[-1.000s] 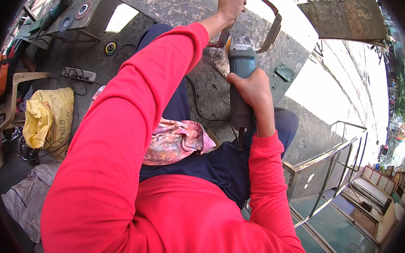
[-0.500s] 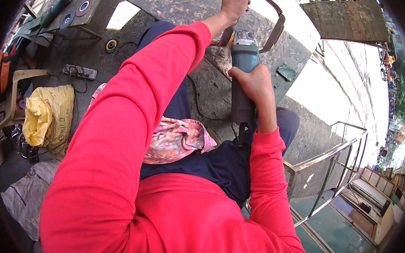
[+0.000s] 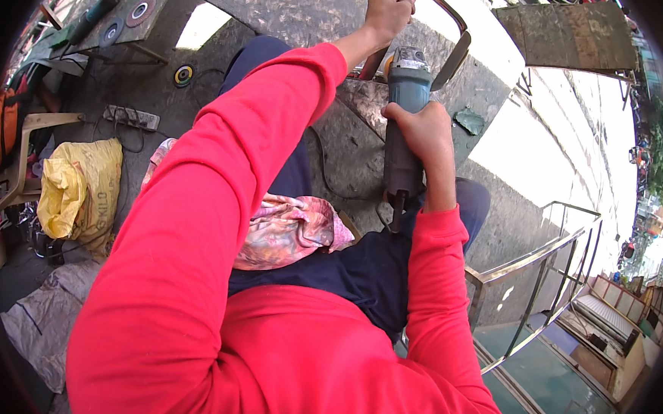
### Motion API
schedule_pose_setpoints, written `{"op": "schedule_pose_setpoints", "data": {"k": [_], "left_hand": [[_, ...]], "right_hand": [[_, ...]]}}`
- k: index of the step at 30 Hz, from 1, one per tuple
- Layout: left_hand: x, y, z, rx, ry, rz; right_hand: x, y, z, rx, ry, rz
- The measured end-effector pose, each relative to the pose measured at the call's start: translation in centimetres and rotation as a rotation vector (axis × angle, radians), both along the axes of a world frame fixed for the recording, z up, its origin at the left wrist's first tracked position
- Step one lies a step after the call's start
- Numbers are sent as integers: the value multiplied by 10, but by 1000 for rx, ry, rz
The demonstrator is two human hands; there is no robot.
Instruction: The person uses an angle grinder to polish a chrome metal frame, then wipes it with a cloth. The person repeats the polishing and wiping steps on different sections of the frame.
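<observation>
While my right grip (image 3: 427, 130) is wrapping snugly around the teal-and-black grinder (image 3: 409, 90), presumably for control, my left grip (image 3: 390, 16) is clasping a bent metal bar (image 3: 455, 59) farther forward, probably steadying it. Neither grip is gaping; both are curling fully round. The grinder's head is pointing ahead of my right grip, appearing between the bar's sides; whether they are touching, I cannot tell.
</observation>
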State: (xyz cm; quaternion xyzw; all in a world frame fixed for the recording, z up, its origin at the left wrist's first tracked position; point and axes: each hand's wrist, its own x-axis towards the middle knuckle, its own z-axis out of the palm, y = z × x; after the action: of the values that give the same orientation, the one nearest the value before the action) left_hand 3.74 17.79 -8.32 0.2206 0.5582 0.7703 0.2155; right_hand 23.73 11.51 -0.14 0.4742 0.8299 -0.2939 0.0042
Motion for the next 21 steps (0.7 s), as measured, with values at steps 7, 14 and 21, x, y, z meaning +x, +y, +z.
{"op": "schedule_pose_setpoints", "data": {"k": [7,14,21], "left_hand": [[0,-9,12,-39,-10,-11],[0,-15,18,-121,68,18],[5,-8,8,-117,149,38]], "right_hand": [[23,-1,6,14,3,-35],[13,-18,9,-72,46,28],[8,-17,5,-84,-14,6]]}}
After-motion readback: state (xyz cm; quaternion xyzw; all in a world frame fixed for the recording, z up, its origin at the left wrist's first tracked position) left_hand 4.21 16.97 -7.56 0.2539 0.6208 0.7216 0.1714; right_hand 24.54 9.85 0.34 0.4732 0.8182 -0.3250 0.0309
